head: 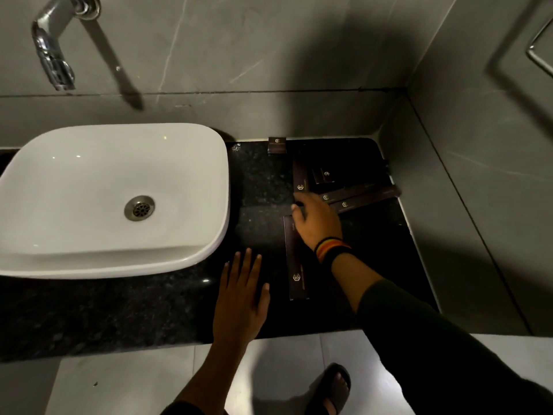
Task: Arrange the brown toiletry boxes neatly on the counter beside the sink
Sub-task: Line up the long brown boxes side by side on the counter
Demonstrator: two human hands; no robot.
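The brown toiletry boxes [302,175] lie scattered on the black counter [260,181] to the right of the sink [113,199], nowhere near tidy yet. Nearest the edge, one long box [294,265] lies w/ its long axis running front-to-back, its far end tucked under the right hand [317,220]. Just beyond that hand another long box stands roughly in line w/ it, also front-to-back, while two more long boxes [365,197] fan off to the right at a slant, nearly crosswise to the first pair. A shorter box [324,175] sits in the angle between them, and a small square box [277,145] leans upright against the back wall. The right hand is the nearer one by far: palm down, fingers spread over the spot where the boxes meet, resting on them, not closed round any box as far as I can see. The left hand [242,298] lies flat and empty on bare counter, just left of the near box, fingers splayed. I'd guess the slanted pair need swinging round parallel to the others. Each box carries a small pale hexagon logo; the lettering is too small and dim to read. A striped wristband [330,248] sits on the right wrist; chrome tap [57,52] over the sink.
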